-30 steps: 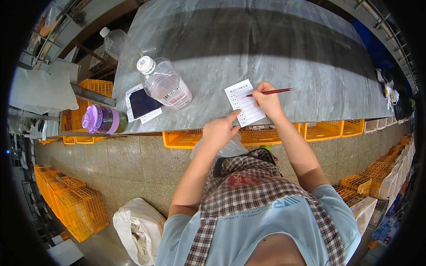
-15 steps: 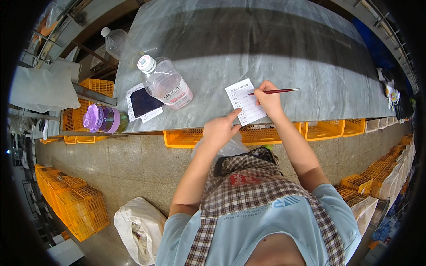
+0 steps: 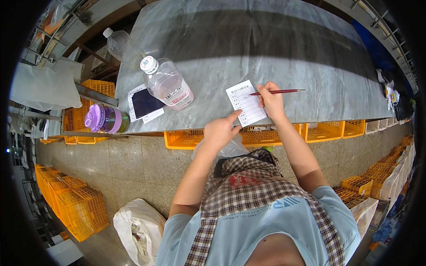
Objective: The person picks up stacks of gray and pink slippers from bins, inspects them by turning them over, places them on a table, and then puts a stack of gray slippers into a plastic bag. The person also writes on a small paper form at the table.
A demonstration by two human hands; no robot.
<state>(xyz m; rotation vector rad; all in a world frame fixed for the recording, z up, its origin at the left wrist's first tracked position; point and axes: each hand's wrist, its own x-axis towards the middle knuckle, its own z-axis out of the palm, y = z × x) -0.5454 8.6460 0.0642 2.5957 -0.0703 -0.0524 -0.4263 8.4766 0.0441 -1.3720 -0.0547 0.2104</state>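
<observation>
A small white printed form (image 3: 248, 107) with ruled rows lies slightly tilted near the front edge of the grey marbled table (image 3: 213, 80). My right hand (image 3: 271, 101) is closed round a dark red pen (image 3: 286, 91), its tip on an upper row beside some faint handwriting. At the form's lower left, my left hand (image 3: 220, 131) rests with the index finger stretched onto the paper and the thumb apart. Its other fingers are partly hidden.
Left on the table are a large clear bottle (image 3: 171, 85), another clear bottle (image 3: 123, 46), a dark phone (image 3: 146, 103) over white papers, and a purple-lidded bottle (image 3: 105, 118). Yellow crates (image 3: 182, 139) sit below the front edge. A white sack (image 3: 138, 232) stands on the floor.
My right hand and the pen have shifted slightly to the right along the row, and the handwriting looks a little longer. My left hand stays on the form.
</observation>
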